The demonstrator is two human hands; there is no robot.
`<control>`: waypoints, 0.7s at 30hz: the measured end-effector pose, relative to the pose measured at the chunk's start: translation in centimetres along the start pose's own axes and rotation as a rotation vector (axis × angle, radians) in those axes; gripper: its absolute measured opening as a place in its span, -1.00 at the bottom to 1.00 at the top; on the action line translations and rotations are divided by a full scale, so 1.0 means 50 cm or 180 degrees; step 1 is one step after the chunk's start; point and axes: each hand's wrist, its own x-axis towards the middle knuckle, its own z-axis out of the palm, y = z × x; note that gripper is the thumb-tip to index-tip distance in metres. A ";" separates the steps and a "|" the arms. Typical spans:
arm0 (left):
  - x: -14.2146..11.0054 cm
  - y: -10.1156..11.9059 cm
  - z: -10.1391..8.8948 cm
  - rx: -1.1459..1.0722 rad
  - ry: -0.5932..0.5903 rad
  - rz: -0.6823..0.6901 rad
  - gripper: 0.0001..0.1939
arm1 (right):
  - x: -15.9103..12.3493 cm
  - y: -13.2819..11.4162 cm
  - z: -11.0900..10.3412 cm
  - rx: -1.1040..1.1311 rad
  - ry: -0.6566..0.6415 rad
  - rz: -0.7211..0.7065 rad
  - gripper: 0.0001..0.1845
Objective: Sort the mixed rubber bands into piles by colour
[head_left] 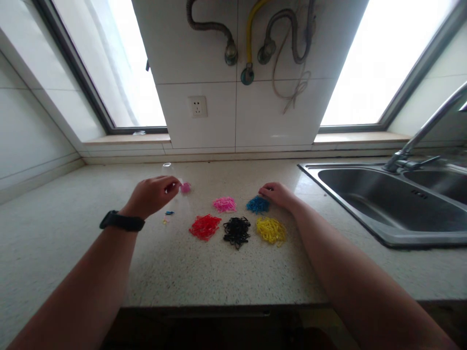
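Note:
My left hand (155, 194), with a dark band on its wrist, is closed in a pinch at the left. A small pink clump (185, 187) sits right at its fingertips; I cannot tell whether the fingers hold it. Behind that hand shows the rim of a clear cup (167, 166). My right hand (276, 193) rests closed at the edge of a blue pile of small rubber bands (258, 204), and what its fingers pinch is hidden. Nearby lie piles of pink bands (224, 204), red bands (205, 227), black bands (237, 231) and yellow bands (270, 230).
A small blue piece (170, 213) and some yellowish bits (165, 221) lie near my left wrist. At the right, a steel sink (350, 228) with a faucet (419, 136) is set into the speckled countertop (219, 277). A tiled wall with a socket (197, 106) stands behind.

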 end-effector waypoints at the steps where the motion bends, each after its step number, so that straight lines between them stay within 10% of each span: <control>1: -0.009 -0.031 0.011 -0.0071 0.0084 -0.0241 -0.72 | 0.000 0.000 0.000 -0.0012 -0.0002 -0.0001 -0.64; 8: -0.046 -0.146 0.081 -0.0855 -0.0129 -0.1192 -0.58 | -0.003 -0.002 -0.004 0.0032 -0.0027 0.0080 -0.62; 21: -0.034 -0.152 0.132 -0.1678 -0.0317 -0.1559 -0.51 | -0.014 -0.013 -0.015 -0.0045 -0.0087 -0.0049 -0.64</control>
